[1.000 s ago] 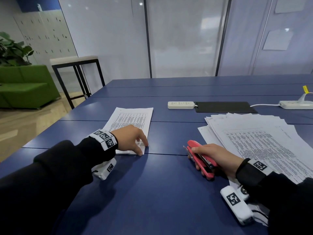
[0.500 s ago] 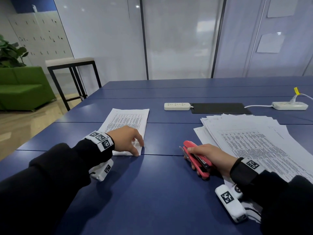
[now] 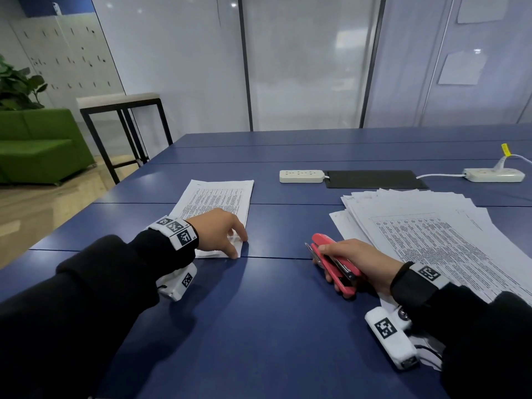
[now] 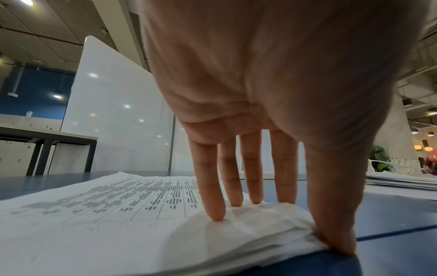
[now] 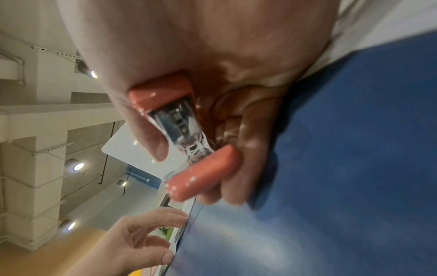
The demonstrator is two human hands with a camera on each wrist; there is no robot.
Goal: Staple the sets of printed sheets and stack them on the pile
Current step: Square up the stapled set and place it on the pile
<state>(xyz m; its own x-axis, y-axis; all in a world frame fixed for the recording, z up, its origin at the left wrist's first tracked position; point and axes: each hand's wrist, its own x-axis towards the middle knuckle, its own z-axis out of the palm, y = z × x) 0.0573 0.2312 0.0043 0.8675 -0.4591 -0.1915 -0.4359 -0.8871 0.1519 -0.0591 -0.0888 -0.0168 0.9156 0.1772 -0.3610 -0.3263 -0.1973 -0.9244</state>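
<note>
An office room with frosted glass panels fills the top of the head view, a green sofa [image 3: 37,145] and a potted plant [image 3: 17,87] at the far left edge, a tall black-framed side table [image 3: 121,110] just right of them. A dark blue table [image 3: 273,326] takes up the lower half of the frame. Near its middle, toward the top, a white power strip [image 3: 301,176] lies touching a black mat [image 3: 374,179]; a second power strip [image 3: 494,174] with a white cable sits at the right edge.

Left of centre a thin set of printed sheets [image 3: 218,200] lies flat on the table. The left hand [image 3: 217,236] rests on its near right corner, fingers spread and nearly straight; in the left wrist view the fingertips [image 4: 214,211] press down on the paper and the thumb [image 4: 335,224] pushes against the corner edge, where the sheets are crumpled and slightly lifted.

At the right of the frame a broad, loosely fanned pile of printed sheets [image 3: 431,234] spreads over the table. Just left of it, in the lower centre right, the right hand [image 3: 361,262] grips a red stapler [image 3: 334,263], fingers curled round its body, the thumb on the upper arm, its front end pointing toward the upper left. In the right wrist view the stapler [image 5: 179,134] shows its metal magazine between the two red arms, its mouth parted. The stapler and the set of sheets are well apart
</note>
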